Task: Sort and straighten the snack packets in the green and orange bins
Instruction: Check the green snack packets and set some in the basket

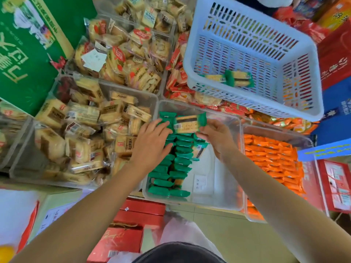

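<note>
Head cam: my right hand (pixel 214 137) pinches one green packet (pixel 190 123) by its crimped end, held flat over the far end of the clear bin (pixel 190 205), ready to join the green row (pixel 171 168). My left hand (pixel 152 141), fingers straight, presses on that row, prob. so it won't topple. Orange packets (pixel 271 158) sit stacked in the next bin to the right; more green ones lie in the white basket (pixel 247 54).
</note>
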`<state>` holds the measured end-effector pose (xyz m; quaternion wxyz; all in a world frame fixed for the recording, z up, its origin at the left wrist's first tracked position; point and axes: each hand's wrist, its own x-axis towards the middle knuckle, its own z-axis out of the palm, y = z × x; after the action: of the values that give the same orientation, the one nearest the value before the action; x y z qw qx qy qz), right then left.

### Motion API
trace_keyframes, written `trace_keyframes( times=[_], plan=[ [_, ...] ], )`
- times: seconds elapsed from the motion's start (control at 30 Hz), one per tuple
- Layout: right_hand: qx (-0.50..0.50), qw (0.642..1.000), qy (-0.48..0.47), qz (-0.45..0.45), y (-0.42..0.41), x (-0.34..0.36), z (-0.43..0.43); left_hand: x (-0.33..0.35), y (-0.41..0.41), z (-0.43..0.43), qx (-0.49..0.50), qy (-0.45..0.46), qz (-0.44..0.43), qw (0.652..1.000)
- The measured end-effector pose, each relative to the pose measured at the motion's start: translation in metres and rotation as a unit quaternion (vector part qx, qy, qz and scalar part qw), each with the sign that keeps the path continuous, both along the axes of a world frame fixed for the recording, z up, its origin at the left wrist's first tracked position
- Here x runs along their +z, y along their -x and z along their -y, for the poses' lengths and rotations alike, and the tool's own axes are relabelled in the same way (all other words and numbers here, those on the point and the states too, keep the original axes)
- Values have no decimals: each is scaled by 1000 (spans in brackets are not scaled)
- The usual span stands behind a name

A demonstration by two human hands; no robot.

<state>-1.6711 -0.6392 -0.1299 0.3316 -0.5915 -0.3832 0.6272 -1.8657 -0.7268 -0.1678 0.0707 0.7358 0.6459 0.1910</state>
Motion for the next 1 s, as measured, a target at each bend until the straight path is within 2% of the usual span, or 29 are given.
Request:
trace_keyframes(
  times=[0.1, 0.23, 0.37, 0.47, 0.73, 1.0],
  plan=[
    [21, 993, -79, 84, 6, -6, -13, 3, 2, -26, -7, 87, -74, 993],
    [22, 972, -159, 174, 18, -12, -24, 0, 4, -56, -25, 169, -216, 961],
    [10, 959, -209, 189, 23, -20, -26, -3, 3, -66, -33, 200, -303, 931],
    [5, 953, -230, 196, 25, -21, -26, -2, 1, -66, -36, 204, -312, 927],
    [-13, 957, -212, 199, 30, -29, -32, -4, 2, -61, -31, 183, -295, 937],
    [-40, 961, -208, 180, 20, -28, -26, -10, -1, -72, -43, 186, -346, 918]
  ],
)
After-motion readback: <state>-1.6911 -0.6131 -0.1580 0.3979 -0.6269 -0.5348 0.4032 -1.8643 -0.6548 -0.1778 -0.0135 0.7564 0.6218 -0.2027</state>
